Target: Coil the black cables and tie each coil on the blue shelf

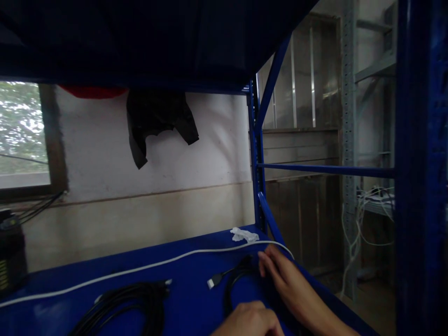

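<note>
Here, right hand [279, 269] by black cable [228, 290], left hand [249, 320] possibly touching

At nine o'clock is a window [21, 133]; at ten, a black sheet [157, 112] hangs before a pale wall [224, 156]. A metal rack [349, 116] with white cords [357, 228] stands at three, and a crumpled white scrap [245, 235] lies at five.

My left hand [250, 321] and right hand [279, 274] near a coiled black cable [229, 288] on a blue metal shelf [191, 284].
I see its silver-tipped plug [214, 280] pointing left; another black cable coil [156, 303] lies leftward, a long white cable [168, 261] behind both.
</note>
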The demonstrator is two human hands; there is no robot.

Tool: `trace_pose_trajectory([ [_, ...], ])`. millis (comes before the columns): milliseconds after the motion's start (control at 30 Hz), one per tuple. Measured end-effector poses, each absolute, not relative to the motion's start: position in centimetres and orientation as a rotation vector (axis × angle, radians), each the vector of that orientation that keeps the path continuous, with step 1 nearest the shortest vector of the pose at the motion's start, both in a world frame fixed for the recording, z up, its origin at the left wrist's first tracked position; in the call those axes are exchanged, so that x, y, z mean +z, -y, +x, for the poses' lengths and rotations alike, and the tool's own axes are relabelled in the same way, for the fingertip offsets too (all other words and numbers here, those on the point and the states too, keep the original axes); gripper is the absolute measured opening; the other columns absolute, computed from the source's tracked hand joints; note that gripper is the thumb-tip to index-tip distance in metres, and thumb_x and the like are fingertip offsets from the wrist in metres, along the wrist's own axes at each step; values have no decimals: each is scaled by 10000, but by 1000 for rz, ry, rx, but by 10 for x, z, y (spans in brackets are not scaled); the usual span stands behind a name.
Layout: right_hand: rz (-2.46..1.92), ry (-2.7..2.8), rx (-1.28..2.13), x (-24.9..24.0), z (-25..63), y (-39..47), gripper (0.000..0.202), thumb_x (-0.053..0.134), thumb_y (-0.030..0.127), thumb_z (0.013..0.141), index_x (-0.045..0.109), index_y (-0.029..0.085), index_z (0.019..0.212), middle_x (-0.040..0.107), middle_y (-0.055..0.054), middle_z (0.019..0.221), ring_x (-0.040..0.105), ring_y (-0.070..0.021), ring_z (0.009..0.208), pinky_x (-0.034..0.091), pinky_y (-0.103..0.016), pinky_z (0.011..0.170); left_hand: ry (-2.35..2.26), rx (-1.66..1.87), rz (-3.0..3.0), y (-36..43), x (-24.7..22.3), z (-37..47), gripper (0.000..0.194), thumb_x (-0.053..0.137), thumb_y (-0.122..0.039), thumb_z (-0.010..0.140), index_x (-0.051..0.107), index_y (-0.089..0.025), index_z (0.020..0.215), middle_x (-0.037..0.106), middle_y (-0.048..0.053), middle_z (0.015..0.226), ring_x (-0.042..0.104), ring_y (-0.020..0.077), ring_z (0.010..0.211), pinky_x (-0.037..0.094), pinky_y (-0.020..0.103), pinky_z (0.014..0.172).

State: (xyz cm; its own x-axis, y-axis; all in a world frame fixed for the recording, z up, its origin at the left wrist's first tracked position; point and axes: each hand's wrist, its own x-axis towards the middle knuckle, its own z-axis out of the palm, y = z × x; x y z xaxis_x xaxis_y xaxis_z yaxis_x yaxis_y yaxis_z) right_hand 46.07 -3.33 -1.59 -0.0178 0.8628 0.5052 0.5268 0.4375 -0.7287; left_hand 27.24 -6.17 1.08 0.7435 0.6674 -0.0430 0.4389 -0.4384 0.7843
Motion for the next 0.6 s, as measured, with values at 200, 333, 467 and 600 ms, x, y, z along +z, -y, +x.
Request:
trace_pose_trajectory([
  [200, -1141, 1817, 289, -18, 451, 45, 300, 428, 432, 1096, 520, 254, 872, 654, -21, 796, 616, -205, 720, 453, -319, 689, -926, 470, 1867, 79, 20, 258, 66, 715, -271, 824, 769, -235, 837, 574, 7, 720, 495, 205, 688, 332, 307, 658],
  [333, -1140, 1798, 208, -19, 450, 44, 293, 453, 442, 1086, 501, 263, 859, 627, -14, 774, 585, -200, 675, 434, -312, 640, -928, 528, 1842, 86, 33, 257, 42, 728, -214, 809, 732, -240, 777, 601, 20, 746, 532, 234, 733, 371, 331, 730],
  [467, -1148, 1793, 196, -13, 450, 50, 320, 402, 461, 1103, 497, 264, 869, 582, -1, 767, 567, -193, 667, 419, -309, 653, -1106, 462, 1846, 100, 62, 262, 129, 650, -144, 874, 653, -224, 773, 672, 104, 1006, 597, 311, 990, 360, 402, 893],
  [600, -1162, 1737, 229, -4, 449, 62, 381, 395, 521, 1093, 516, 259, 843, 541, 4, 742, 541, -188, 662, 429, -294, 659, -1082, 640, 1864, 96, 50, 268, 162, 572, -140, 948, 588, -222, 810, 689, 118, 1008, 600, 302, 1044, 353, 389, 924],
])
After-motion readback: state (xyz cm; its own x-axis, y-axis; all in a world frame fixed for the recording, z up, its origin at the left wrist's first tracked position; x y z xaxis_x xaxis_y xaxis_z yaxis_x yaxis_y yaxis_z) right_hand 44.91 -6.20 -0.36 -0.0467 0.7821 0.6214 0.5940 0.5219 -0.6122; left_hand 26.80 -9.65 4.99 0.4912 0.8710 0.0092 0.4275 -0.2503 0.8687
